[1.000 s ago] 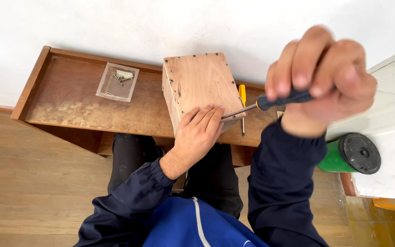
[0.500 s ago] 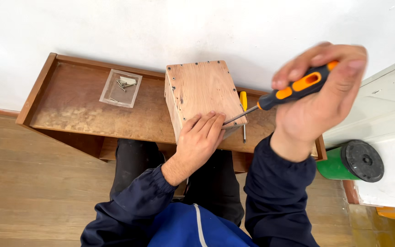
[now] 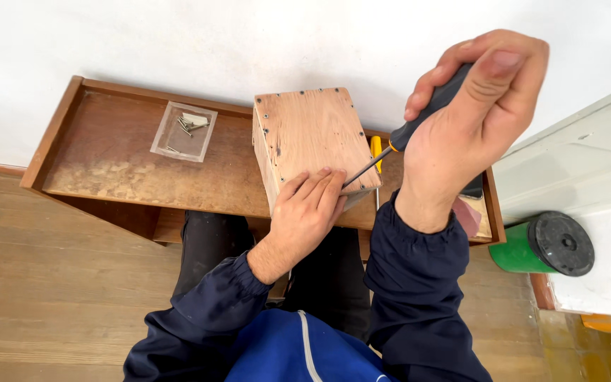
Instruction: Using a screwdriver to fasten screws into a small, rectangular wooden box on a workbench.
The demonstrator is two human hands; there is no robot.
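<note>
box (image 3: 316, 134) light brown wood | screwdriver (image 3: 419, 120) black-orange handle | can (image 3: 542, 247) green, black lid

A plain home room used as a makeshift workshop: a worn wooden surface (image 3: 129, 166) against a bare white wall (image 3: 178, 42), plank floor (image 3: 58, 283), a clear tray of screws (image 3: 184, 131), and a half-built plywood box (image 3: 312, 138).
</note>
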